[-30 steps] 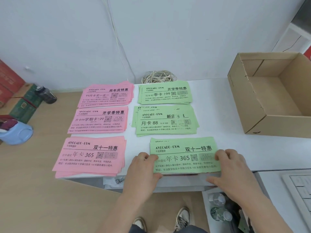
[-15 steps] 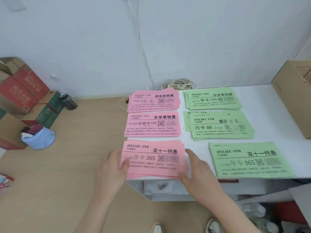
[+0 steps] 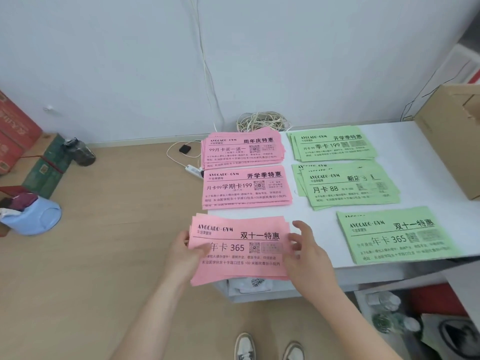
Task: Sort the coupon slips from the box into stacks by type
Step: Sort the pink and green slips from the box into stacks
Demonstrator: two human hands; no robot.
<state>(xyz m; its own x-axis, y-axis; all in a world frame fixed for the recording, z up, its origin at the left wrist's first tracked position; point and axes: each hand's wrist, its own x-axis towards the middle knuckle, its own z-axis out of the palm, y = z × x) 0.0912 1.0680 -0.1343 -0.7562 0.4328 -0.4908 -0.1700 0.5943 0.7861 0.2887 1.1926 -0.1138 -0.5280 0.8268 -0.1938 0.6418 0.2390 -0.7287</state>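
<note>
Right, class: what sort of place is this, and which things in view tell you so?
Probably a small office or storeroom: gym coupon stacks on a white desk, a cardboard box, cartons on the floor.
</note>
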